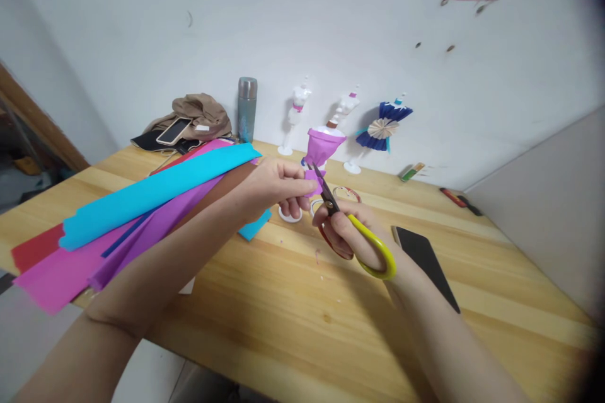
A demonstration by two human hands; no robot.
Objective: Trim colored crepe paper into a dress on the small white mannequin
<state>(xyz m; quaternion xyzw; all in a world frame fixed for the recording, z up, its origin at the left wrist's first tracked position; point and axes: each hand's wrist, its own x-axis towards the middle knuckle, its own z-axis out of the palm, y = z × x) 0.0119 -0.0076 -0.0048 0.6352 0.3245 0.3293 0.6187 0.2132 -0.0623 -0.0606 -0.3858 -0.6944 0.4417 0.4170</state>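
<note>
Pinched in my left hand [278, 186] is a small piece of purple paper [312, 182]. My right hand [347, 227] grips a pair of scissors [373, 249] with yellow and red handles, and their blades lie at the paper's right edge, slightly apart at the tips. Just behind stands a white doll mannequin [347, 104] wearing a purple paper skirt [324, 145]. To its left is a white mannequin [300, 101] with a pink band. On its right, another mannequin wears a dark blue pleated paper dress [397, 113] with a cream fan.
Long coloured paper sheets [161, 195] lie at the left, under my forearm. Behind them are a brown cloth [203, 113], a phone [174, 130] and a thermos [247, 110]. A black tablet-like slab [425, 264] lies right, tape rolls [347, 194] in the middle. A wall closes off the back.
</note>
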